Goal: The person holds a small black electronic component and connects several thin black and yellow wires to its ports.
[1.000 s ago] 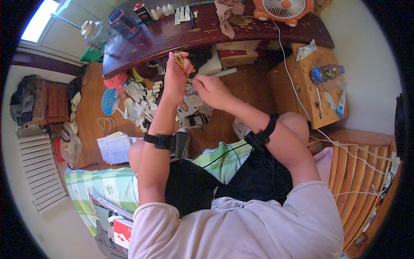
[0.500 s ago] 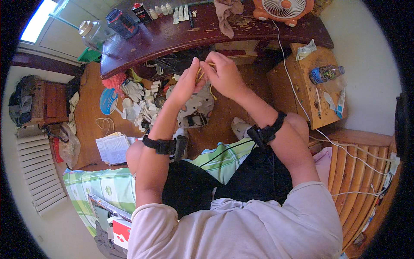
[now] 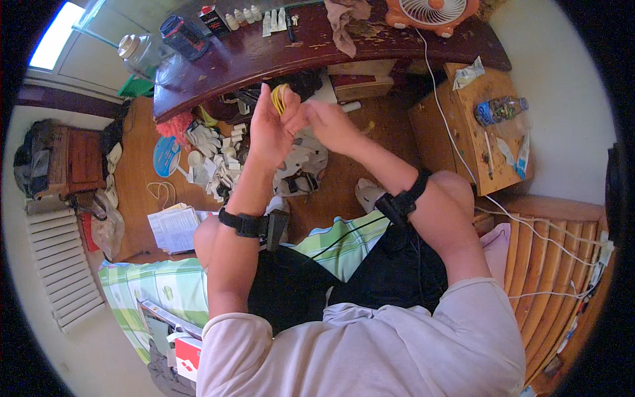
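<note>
Two hands meet in front of the person, raised above a heap of white parts (image 3: 218, 155) on the wooden floor. Left hand (image 3: 268, 129) stands upright with its fingers curled narrow around a small yellow loop (image 3: 279, 99), seemingly a band or thin cord, which juts out at the top of the fist. Right hand (image 3: 327, 122) lies just to the right, touching the left, its fingertips pinched in toward the loop; whether they actually grip it I cannot tell. Held up this way, the loop sits in clear sight and free of the clutter beneath, which probably suits fine finger work.

Both wrists wear black straps, the left one (image 3: 241, 223) with a small box hanging from it. A dark curved desk (image 3: 317, 46) runs along the far side, carrying bottles, a rag and an orange fan (image 3: 433, 13). On the right stands a low wooden cabinet (image 3: 476, 132) with a plastic bottle (image 3: 499, 109) lying on top. A green checked cloth (image 3: 152, 284) spreads near left, beside papers (image 3: 175, 228).
</note>
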`<state>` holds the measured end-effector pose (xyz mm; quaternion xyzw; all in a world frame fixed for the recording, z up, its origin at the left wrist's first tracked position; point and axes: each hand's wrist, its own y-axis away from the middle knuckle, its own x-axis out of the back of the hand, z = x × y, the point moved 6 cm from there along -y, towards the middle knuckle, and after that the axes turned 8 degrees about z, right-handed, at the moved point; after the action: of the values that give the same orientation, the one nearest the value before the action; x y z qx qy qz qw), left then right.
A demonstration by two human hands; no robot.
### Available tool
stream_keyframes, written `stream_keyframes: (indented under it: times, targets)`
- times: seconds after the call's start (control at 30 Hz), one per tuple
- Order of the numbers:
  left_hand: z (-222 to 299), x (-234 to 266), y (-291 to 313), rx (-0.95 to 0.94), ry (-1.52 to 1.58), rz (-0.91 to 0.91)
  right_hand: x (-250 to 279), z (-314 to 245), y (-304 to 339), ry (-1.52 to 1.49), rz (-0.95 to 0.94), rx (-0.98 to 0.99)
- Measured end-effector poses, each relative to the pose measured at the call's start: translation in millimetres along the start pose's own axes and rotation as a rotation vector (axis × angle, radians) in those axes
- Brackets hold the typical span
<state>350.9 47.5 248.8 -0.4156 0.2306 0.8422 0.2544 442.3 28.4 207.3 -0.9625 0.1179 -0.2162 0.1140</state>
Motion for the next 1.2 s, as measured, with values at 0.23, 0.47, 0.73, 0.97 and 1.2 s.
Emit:
stream_keyframes:
  times: [0.23, 0.47, 0.73, 0.97, 1.2]
  targets:
    - [17.5, 32.6, -8.9, -0.293, -0.369, 0.223, -12.9, -27.8, 16.3, 0.181, -0.249, -0.004]
    - [18.4, 47.5, -5.3, -0.233, -0.66, 0.304, 7.0, -52.2, 8.5, 0.144, -0.174, 0.123]
    - [-1.8, 26.1, 3.7, -0.175, -1.27, 0.213, 35.7, -48.9, -12.9, 0.092, -0.041, 0.249]
    - [-17.3, 21.0, 3.1, 0.149, -0.746, 0.141, 35.8, -38.2, -18.7, 0.042, -0.031, 0.186]
    - [-12.1, 3.7, 7.8, 0.217, -0.228, 0.036, 27.2, -22.3, -18.8, -0.097, -0.009, 0.062]
